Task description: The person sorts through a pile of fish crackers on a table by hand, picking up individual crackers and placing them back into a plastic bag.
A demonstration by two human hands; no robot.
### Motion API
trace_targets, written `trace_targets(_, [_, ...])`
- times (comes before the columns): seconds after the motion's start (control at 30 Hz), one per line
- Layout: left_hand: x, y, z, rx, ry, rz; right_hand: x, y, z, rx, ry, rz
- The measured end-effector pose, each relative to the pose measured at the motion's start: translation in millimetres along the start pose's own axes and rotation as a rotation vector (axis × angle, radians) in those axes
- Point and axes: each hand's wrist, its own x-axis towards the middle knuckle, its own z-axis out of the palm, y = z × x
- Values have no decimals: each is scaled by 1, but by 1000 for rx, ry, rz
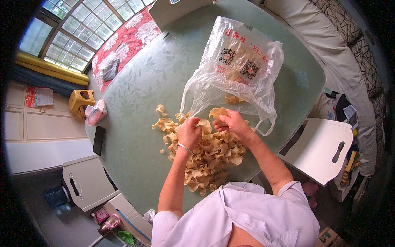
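A heap of thin, curled, pale-brown dried slices (213, 157) lies on the green glass-topped table (132, 148), close to my body. My left hand (189, 132), with a bracelet at the wrist, pinches a handle of a translucent white plastic bag (213, 68) above the heap's far side. In my right hand (231, 123) is one dried slice (218, 113), held in front of the bag's mouth. The bag lies flat, bears red print and printed codes, and has some slices (233, 99) inside; how many is hidden by the plastic.
A black phone (99, 140) and a pink tissue pack (96, 112) lie along the table's left edge. White chairs (88, 182) (321, 148) stand at both sides. A yellow stool (81, 100) stands beyond the tissues, and a sofa (336, 58) runs along the right.
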Motion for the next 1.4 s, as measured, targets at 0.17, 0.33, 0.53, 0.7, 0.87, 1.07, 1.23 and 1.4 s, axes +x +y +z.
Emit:
trace_targets(0.17, [-1,0,8,434,5,242,7,-1,-15,54,18,65])
trace_targets(0.33, [5,15,20,631,-63,184,18,-9,-16,65,108,99])
trace_targets(0.53, [16,19,19,667,-241,56,50,-18,-29,152,242,-77])
trace_targets(0.7, [14,18,5,474,-200,17,61,-19,-40,32,400,-459])
trace_targets(0.87, [15,1,-3,375,-248,110,60,3,-65,-216,549,-446])
trace_targets(1.07, [17,2,-12,237,-247,119,37,-1,-70,-216,645,-517])
trace_targets(1.23, [15,8,-18,20,-221,52,11,-4,-62,-545,688,-312])
trace_targets(1.4, [17,16,-17,-312,-256,-44,-9,-4,-31,-587,272,-352])
